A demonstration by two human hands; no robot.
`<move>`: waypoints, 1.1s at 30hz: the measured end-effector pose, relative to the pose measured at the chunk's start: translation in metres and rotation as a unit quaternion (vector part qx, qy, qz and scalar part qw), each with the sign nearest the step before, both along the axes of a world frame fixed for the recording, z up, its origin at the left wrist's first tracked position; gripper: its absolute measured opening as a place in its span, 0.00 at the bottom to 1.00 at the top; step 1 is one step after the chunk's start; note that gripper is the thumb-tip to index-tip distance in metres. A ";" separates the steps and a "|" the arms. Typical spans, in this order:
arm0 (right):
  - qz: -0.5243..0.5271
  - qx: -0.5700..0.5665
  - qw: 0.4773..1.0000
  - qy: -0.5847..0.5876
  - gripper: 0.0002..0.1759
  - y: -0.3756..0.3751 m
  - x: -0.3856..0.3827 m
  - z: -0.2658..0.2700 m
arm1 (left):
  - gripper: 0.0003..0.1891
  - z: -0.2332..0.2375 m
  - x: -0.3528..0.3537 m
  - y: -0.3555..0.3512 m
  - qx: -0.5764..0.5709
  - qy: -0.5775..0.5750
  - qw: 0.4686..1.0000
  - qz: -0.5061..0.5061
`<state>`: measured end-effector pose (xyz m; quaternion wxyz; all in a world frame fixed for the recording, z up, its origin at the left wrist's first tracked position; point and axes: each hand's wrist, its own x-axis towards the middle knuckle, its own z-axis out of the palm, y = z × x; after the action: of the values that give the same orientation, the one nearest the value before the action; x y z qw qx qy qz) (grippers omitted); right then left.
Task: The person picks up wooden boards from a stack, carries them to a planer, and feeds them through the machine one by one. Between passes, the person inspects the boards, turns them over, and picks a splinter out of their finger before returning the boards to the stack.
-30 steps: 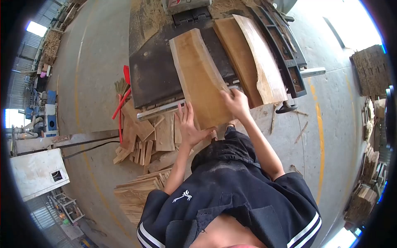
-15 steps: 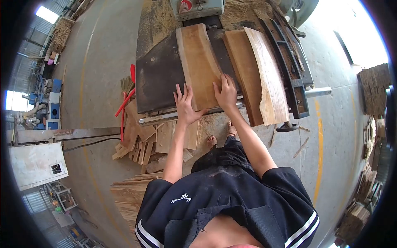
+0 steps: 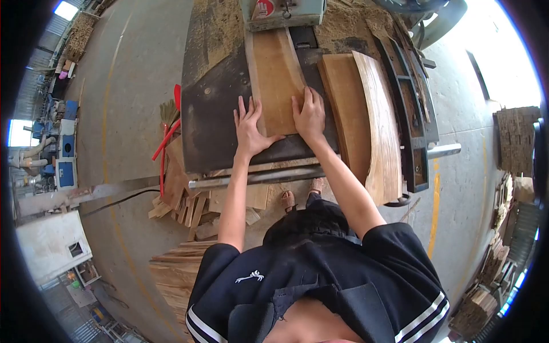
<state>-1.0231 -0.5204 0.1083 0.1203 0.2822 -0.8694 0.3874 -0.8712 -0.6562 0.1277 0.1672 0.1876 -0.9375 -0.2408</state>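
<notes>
A flat wooden board (image 3: pixel 277 77) with wavy edges lies lengthwise on the dark metal machine table (image 3: pixel 214 117). Its far end is hidden under the machine head (image 3: pixel 285 14). My left hand (image 3: pixel 251 132) rests at the board's near left corner, fingers spread and thumb along the near end. At the right edge is my right hand (image 3: pixel 310 117), its fingers together on the edge and its thumb on the top face. To the right lie another brown board (image 3: pixel 346 108) and a paler board (image 3: pixel 380 128) with a rough edge, partly overlapping it.
Sawdust (image 3: pixel 220 31) covers the far part of the table. A black slotted metal frame (image 3: pixel 409 108) runs along its right side, and a metal bar (image 3: pixel 257 176) along the near edge. Offcuts (image 3: pixel 194 208) and a red-handled broom (image 3: pixel 166 140) are on the left.
The board has slid away from me, its far end passing under the machine head. Both hands have moved forward with it. The view has shifted slightly.
</notes>
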 end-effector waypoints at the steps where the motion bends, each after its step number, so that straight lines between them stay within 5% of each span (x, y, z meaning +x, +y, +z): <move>1: -0.003 0.002 1.000 0.011 0.29 -0.005 -0.006 -0.001 | 0.70 -0.001 -0.010 -0.007 0.004 0.000 1.000 -0.001; 16: -0.014 0.000 0.999 0.031 0.31 -0.053 -0.063 0.000 | 0.67 0.001 -0.065 -0.055 -0.051 -0.028 0.998 -0.020; 25: 0.125 -0.084 0.987 -0.058 0.45 -0.008 -0.062 -0.001 | 0.64 -0.014 -0.060 -0.033 0.019 0.044 0.998 0.027; 27: 0.125 -0.097 0.987 -0.038 0.43 -0.008 -0.062 -0.002 | 0.60 -0.016 -0.065 -0.032 0.105 0.067 0.990 0.064; 33: 0.071 -0.143 0.986 -0.047 0.31 -0.016 -0.063 -0.014 | 0.35 -0.038 -0.088 -0.033 0.009 0.206 0.966 0.158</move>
<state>-1.0856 -0.5361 0.0943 0.0909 0.3051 -0.7872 0.5281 -0.9591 -0.6888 0.0898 0.3907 0.2813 -0.8392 -0.2529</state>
